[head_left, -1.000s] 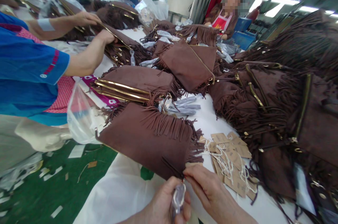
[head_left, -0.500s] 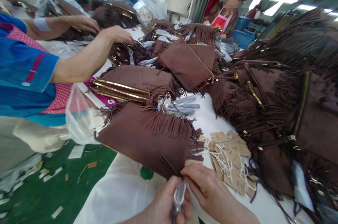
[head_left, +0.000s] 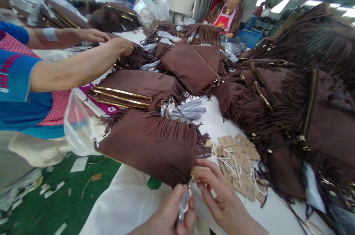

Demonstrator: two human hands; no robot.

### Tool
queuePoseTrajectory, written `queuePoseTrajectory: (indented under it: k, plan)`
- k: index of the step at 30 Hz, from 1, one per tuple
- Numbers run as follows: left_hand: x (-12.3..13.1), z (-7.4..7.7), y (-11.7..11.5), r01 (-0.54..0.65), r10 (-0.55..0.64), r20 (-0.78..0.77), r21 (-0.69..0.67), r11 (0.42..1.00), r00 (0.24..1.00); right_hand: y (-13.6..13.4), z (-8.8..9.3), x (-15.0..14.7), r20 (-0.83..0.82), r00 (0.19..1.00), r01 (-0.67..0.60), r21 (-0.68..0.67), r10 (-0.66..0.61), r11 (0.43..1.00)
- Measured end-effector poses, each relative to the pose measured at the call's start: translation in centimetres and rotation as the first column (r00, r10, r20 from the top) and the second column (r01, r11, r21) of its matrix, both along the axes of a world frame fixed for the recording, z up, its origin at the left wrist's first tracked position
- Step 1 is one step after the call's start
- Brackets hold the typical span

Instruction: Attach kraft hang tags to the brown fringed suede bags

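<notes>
A brown fringed suede pouch [head_left: 146, 150] lies before me on the white table, its gold zipper edge facing the lower left. At its near corner, my left hand [head_left: 173, 209] is closed on a clear-wrapped metal clasp [head_left: 184, 203]. My right hand [head_left: 222, 194] is just right of it, thumb and fingers pinching a tan paper tag [head_left: 197, 171]. A thin string seems to run from the tag towards the clasp. Part of the tag is hidden by the fingers. Several tan tags with white strings [head_left: 238, 164] lie in a heap beyond my right hand.
Stacked brown pouches with gold zippers [head_left: 133, 87] lie behind. A large pile of fringed bags [head_left: 277, 109] fills the right. On the left, a co-worker's arms [head_left: 74, 68] reach across the table. A clear plastic bag [head_left: 79, 124] hangs at the table edge, above scrap-littered green floor [head_left: 91, 190].
The right fingers have lifted and opened out a little from the clasp, showing more of the tag and string. The left hand keeps its hold. The co-worker's arms have shifted slightly.
</notes>
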State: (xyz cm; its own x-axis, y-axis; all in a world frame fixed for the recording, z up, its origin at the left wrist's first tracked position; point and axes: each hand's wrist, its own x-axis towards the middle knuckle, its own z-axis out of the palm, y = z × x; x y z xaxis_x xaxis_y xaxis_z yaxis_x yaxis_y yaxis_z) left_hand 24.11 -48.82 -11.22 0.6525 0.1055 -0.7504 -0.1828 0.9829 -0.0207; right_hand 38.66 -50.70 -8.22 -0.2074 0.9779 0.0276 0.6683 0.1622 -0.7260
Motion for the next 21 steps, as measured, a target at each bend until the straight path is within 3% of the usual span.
queuePoseTrajectory:
  k: [7,13,18,21]
  plan:
    - [-0.3,-0.6,-0.1,-0.009,0.009,0.068,-0.002,1.0,0.998,-1.2,-2.4,-1.4,-0.109,0.993,0.058,0.057,-0.051,0.997]
    - [-0.4,-0.7,0.1,-0.007,0.003,0.093,0.042,0.999,0.996,-1.8,-3.1,-1.5,-0.098,0.987,0.137,0.133,-0.124,0.982]
    - [-0.5,-0.5,0.1,0.0,-0.005,0.107,0.05,0.999,0.994,-4.1,-3.9,0.6,-0.033,0.929,0.37,0.157,-0.369,0.916]
    - [-0.5,-0.7,0.1,0.021,-0.025,0.083,0.044,0.999,0.996,-5.3,-4.1,1.9,-0.057,0.867,0.498,0.087,-0.495,0.863]
